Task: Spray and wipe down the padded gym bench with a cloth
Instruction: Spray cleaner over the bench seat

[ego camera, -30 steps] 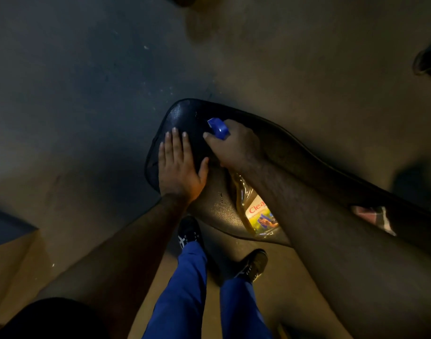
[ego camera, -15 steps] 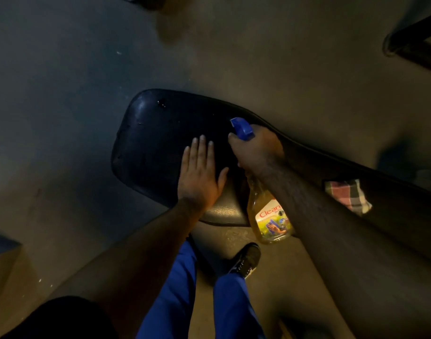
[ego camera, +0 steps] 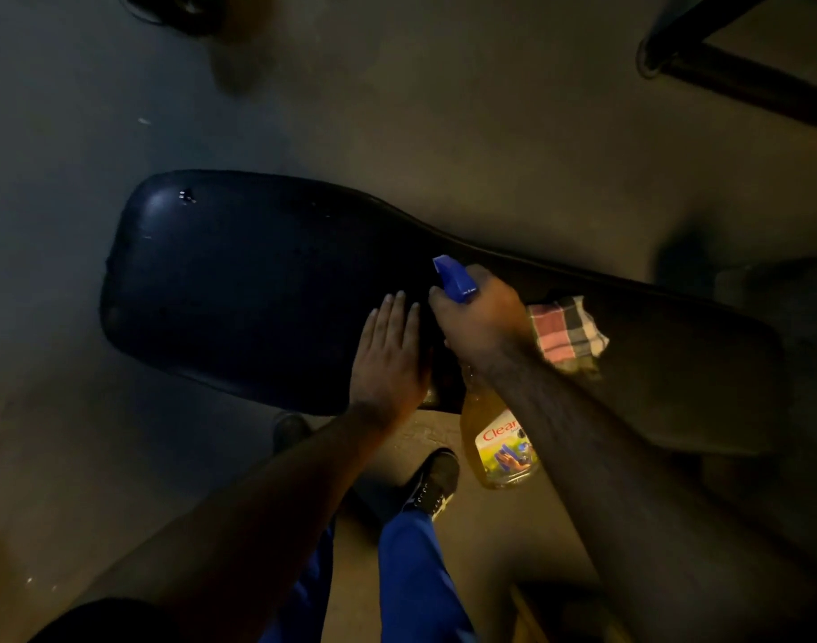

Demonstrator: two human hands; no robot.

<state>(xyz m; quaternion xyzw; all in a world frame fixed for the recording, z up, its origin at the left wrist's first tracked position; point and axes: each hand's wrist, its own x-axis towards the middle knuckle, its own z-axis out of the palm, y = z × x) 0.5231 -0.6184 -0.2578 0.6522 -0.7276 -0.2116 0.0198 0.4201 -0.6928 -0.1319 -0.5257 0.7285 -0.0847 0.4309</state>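
The left hand lies flat and unclenched on the bench pad, fingers together and pointing away, holding nothing. Just to its right, the right hand is wrapped around the neck of a spray bottle, a finger at the blue trigger head, whose nozzle aims left over the pad. The bottle's amber body hangs down past the near edge of the bench.

The padded gym bench stretches from far left to right across the middle of the scene, dark and dimly lit. A checked cloth rests on the pad just right of the spraying wrist, untouched.

Spraying looks to be the step in hand, with wiping not yet begun. The nozzle sits close to the left hand's fingertips, so a squeeze could wet the hand rather than the pad. In this poor light, patches of the dark surface could easily be missed.
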